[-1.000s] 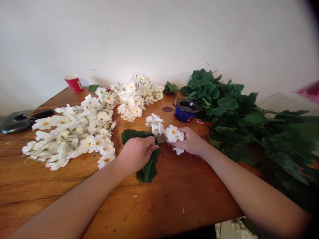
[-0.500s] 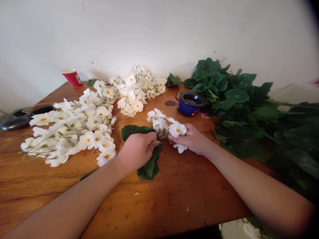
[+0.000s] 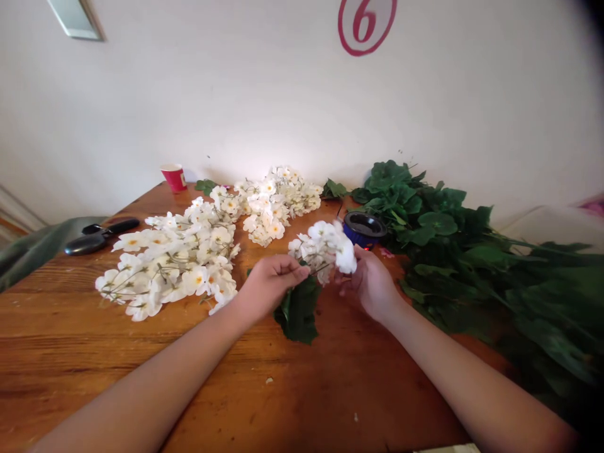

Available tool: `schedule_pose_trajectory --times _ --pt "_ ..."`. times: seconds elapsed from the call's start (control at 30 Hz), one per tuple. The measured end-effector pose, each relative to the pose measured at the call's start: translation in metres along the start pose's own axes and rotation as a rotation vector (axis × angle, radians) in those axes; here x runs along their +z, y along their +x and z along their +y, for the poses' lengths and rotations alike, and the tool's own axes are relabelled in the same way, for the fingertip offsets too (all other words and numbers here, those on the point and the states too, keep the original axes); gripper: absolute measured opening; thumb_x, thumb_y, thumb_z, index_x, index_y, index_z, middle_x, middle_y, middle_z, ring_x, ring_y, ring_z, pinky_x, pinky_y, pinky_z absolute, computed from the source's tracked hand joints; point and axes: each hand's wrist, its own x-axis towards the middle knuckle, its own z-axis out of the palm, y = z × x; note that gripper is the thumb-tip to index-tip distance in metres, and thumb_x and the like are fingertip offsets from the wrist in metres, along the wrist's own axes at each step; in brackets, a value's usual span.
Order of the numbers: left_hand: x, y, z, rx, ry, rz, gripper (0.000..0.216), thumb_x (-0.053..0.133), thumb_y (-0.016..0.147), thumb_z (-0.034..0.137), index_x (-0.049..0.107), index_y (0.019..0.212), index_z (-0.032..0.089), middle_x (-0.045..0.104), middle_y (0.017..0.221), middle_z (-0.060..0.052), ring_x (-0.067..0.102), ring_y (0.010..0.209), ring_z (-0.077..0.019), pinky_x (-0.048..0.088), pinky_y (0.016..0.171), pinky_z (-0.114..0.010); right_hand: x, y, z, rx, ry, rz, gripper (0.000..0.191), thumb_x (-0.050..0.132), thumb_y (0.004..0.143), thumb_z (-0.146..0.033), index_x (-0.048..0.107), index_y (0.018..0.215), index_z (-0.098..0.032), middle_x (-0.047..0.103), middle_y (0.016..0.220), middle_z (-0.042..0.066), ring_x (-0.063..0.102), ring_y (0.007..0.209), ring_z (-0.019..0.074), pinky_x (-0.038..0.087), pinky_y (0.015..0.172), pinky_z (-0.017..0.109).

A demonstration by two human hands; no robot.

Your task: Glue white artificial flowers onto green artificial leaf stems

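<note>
My left hand (image 3: 271, 286) pinches a dark green artificial leaf (image 3: 298, 311) near its top, and the leaf hangs below my fingers. My right hand (image 3: 370, 283) holds a small spray of white artificial flowers (image 3: 321, 246) up from the table. The fingertips of my two hands are close together, with the spray's thin stems running between them. Its lower stem is hidden behind the flowers and fingers. A large heap of white flower sprays (image 3: 177, 255) lies left of my left hand.
A second white flower heap (image 3: 276, 204) lies farther back. Beyond my right hand stand a blue pot with a black rim (image 3: 363, 228) and a big pile of green leafy stems (image 3: 443, 245). Black-handled scissors (image 3: 97, 236) and a red paper cup (image 3: 173, 177) rest on the wooden table (image 3: 89, 355).
The view has tilted upward, revealing a red 6 on the wall. My hands have lifted the flower spray and leaf higher off the table and brought them closer together.
</note>
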Motion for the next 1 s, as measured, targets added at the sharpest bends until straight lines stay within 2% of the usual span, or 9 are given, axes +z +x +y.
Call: schedule_pose_trajectory --times 0.07,0.13,0.33,0.43,0.53,0.67,0.77,0.9,1.0 --pt "-0.004 0.002 0.007 -0.089 -0.296 0.051 0.029 0.068 0.081 0.042 0.062 0.071 0.015 0.048 0.053 0.005 0.042 0.047 -0.0071 0.033 0.047 -0.021 0.002 -0.002 -0.001 -0.011 -0.016 -0.033 0.028 0.063 0.081 -0.049 0.059 0.084 -0.021 0.062 0.07 0.0 0.059 0.057 0.0166 0.047 0.04 0.026" --pt "-0.008 0.003 0.011 -0.146 -0.488 0.082 0.028 0.073 0.078 0.041 0.064 0.073 0.014 0.046 0.05 0.006 0.041 0.044 -0.0057 0.033 0.046 -0.02 0.005 -0.006 -0.001 -0.034 -0.067 -0.098 0.024 0.067 0.081 -0.043 0.061 0.086 -0.021 0.066 0.078 0.001 0.062 0.065 0.0172 0.051 0.048 0.027" --pt "-0.009 0.005 0.002 -0.225 -0.632 -0.004 0.027 0.079 0.073 0.036 0.065 0.073 0.013 0.051 0.054 0.004 0.046 0.046 -0.0054 0.036 0.048 -0.017 0.01 -0.013 0.004 -0.087 -0.124 -0.257 0.026 0.068 0.085 -0.04 0.07 0.105 -0.023 0.071 0.1 0.004 0.067 0.087 0.0182 0.054 0.069 0.028" --pt "-0.005 0.006 -0.002 -0.227 -0.592 -0.007 0.028 0.081 0.072 0.036 0.065 0.073 0.013 0.052 0.054 0.004 0.047 0.046 -0.0058 0.036 0.047 -0.018 0.012 -0.015 0.004 -0.071 -0.105 -0.265 0.027 0.066 0.087 -0.042 0.069 0.108 -0.024 0.071 0.105 0.004 0.066 0.088 0.0179 0.053 0.07 0.029" --pt "-0.001 0.007 -0.002 -0.207 -0.496 0.008 0.031 0.081 0.071 0.038 0.063 0.069 0.013 0.052 0.052 0.004 0.044 0.044 -0.0051 0.033 0.045 -0.017 0.015 -0.016 0.004 -0.039 -0.069 -0.221 0.031 0.073 0.082 -0.039 0.067 0.108 -0.024 0.07 0.108 0.004 0.066 0.089 0.0169 0.052 0.073 0.029" --pt "0.001 0.008 -0.005 -0.176 -0.342 -0.008 0.035 0.079 0.071 0.043 0.061 0.066 0.014 0.055 0.053 0.003 0.044 0.044 -0.0062 0.033 0.044 -0.019 0.016 -0.017 0.006 0.014 -0.018 -0.195 0.036 0.08 0.073 -0.028 0.065 0.106 -0.024 0.071 0.101 0.001 0.066 0.085 0.0151 0.052 0.076 0.028" --pt "0.004 0.009 -0.013 -0.146 -0.255 -0.02 0.033 0.077 0.073 0.044 0.065 0.074 0.013 0.061 0.062 0.0 0.051 0.051 -0.0089 0.038 0.049 -0.021 0.015 -0.016 0.007 0.041 0.033 -0.202 0.036 0.081 0.071 -0.024 0.064 0.102 -0.022 0.071 0.095 0.001 0.066 0.081 0.0155 0.054 0.075 0.031" --pt "0.009 0.009 -0.021 0.017 -0.214 0.106 0.027 0.076 0.075 0.033 0.063 0.092 0.017 0.058 0.069 0.003 0.052 0.059 -0.0099 0.041 0.057 -0.022 0.016 -0.013 0.008 0.053 0.055 -0.133 0.035 0.084 0.064 -0.021 0.064 0.093 -0.019 0.069 0.088 0.0 0.064 0.076 0.0143 0.053 0.074 0.03" --pt "0.009 0.007 -0.015 0.162 0.035 0.175 0.016 0.071 0.079 0.026 0.063 0.091 0.019 0.055 0.074 0.003 0.051 0.064 -0.0107 0.041 0.061 -0.024 0.02 -0.011 0.009 0.039 0.023 -0.079 0.035 0.083 0.065 -0.024 0.064 0.093 -0.018 0.069 0.087 0.0 0.063 0.075 0.0143 0.051 0.071 0.028"
